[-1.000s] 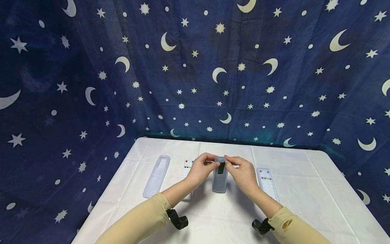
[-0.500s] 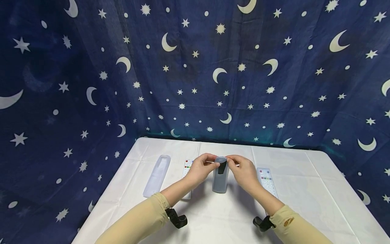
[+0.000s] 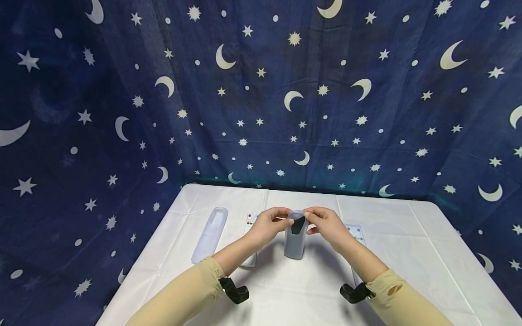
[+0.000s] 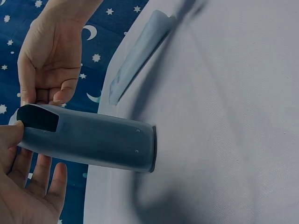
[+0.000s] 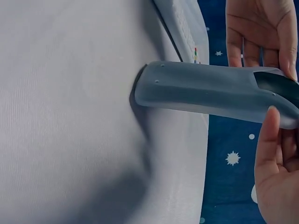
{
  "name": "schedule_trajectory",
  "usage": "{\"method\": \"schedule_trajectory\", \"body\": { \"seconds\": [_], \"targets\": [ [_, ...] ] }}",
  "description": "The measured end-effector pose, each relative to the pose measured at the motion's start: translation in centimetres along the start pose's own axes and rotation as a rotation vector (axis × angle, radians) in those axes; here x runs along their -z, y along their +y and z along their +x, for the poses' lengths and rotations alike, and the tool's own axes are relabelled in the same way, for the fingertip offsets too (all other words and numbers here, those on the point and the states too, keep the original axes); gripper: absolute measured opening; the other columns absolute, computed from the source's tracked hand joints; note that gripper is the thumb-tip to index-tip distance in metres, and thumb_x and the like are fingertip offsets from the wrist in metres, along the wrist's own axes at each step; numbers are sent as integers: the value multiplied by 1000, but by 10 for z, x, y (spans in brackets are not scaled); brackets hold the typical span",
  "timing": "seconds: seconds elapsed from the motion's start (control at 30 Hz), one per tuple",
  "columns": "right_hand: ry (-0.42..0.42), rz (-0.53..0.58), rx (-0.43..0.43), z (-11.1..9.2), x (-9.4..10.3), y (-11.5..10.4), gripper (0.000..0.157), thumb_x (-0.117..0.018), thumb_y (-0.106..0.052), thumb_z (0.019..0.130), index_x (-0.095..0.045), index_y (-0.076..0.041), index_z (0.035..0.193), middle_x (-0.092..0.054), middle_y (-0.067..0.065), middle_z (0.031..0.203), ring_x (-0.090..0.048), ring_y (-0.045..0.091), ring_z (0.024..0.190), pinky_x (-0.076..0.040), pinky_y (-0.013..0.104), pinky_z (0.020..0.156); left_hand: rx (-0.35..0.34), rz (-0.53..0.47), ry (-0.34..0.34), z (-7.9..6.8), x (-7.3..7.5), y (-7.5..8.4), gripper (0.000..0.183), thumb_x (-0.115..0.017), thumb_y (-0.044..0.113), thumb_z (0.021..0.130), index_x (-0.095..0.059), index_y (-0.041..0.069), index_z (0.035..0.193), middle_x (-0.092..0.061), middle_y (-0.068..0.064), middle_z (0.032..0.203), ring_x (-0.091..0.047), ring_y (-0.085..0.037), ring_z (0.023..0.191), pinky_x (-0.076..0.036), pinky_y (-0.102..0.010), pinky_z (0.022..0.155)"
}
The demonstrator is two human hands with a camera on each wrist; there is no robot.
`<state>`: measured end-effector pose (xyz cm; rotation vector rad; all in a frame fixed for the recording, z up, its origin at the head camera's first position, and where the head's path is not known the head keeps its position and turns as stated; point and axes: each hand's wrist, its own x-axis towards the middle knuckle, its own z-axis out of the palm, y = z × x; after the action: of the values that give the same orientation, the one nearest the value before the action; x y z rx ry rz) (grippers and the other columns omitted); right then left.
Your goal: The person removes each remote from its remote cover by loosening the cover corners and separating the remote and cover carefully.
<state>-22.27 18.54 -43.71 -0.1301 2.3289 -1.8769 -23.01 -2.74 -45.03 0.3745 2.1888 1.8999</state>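
Observation:
A grey translucent remote control cover stands on end between the hands near the table's middle, tilted a little. Something black, like a remote control, shows through the opening at its upper end. My left hand pinches the left side of that upper end with thumb and fingers. On the right side, the thumb and fingers of my right hand hold the opening's edge. In the right wrist view, the right thumb lies on the cover near the opening; the inside is partly hidden.
An empty translucent cover lies on the left of the white table. A white remote control is partly hidden behind the left forearm. Another remote lies under the right forearm. A starry curtain hangs behind.
My right hand has shifted slightly to the right, drawing the cover's upper edge outward. The opening looks wider and more of the black part shows. The left hand has barely moved.

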Motion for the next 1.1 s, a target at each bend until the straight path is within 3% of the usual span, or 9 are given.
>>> {"method": "schedule_trajectory", "body": {
  "seconds": [0.3, 0.6, 0.83, 1.1],
  "targets": [
    [-55, 166, -65, 2, 2, 6, 32, -60, -16, 105, -66, 10, 122, -71, 8, 108, -66, 20, 97, -60, 32, 76, 24, -21, -28, 2, 2, 0, 30, -73, 26, 97, -70, 9, 122, -71, -2, 114, -66, -18, 106, -57, -38, 91],
    [-81, 184, -35, -1, 0, 10, 34, -60, -16, 105, -64, 11, 125, -72, 9, 109, -67, 20, 100, -60, 35, 81, 131, -185, -14, 1, 2, 6, 24, -69, 24, 99, -69, 3, 111, -70, -5, 105, -68, -18, 95, -57, -40, 90],
    [-145, 191, -11, -3, 0, 9, 32, -58, -12, 105, -62, 14, 124, -71, 9, 108, -66, 19, 99, -60, 35, 82, 265, -272, -20, 4, 5, 9, 29, -67, 21, 99, -68, 0, 118, -72, -2, 98, -68, -15, 91, -57, -35, 84],
    [-198, 207, -1, -5, 0, 8, 34, -57, -13, 106, -61, 15, 125, -69, 8, 108, -65, 18, 98, -60, 34, 83, 298, -329, -31, 2, 5, 9, 28, -62, 17, 102, -69, -4, 120, -73, -3, 92, -68, -15, 87, -56, -31, 84]
  ]
}}
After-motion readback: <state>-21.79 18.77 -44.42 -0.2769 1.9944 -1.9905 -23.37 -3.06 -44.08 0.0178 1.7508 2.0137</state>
